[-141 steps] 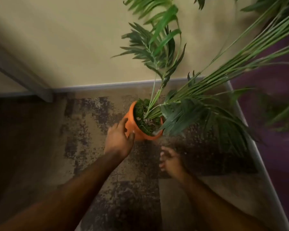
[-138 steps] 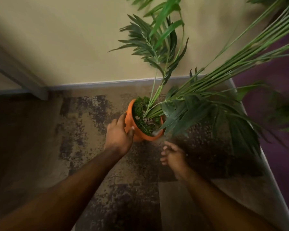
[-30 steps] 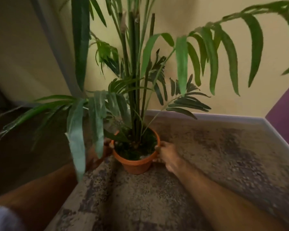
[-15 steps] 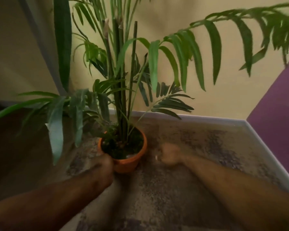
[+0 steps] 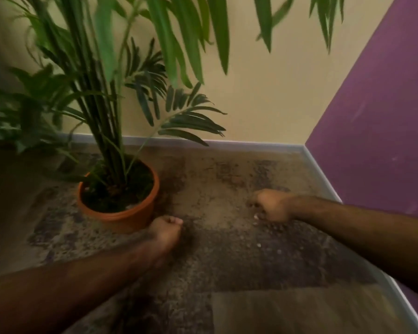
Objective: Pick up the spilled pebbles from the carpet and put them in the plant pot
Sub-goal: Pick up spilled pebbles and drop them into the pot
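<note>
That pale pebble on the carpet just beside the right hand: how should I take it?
Pinch the pale pebble across its sides with thumb and forefinger, coming straight down from above. It is small and lies flat on the carpet, so nothing offers a side approach. The right hand is nearest.

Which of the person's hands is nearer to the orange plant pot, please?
Left. The left hand sits beside the orange plant pot, at its near right side; the right hand is far off to its right.
</note>
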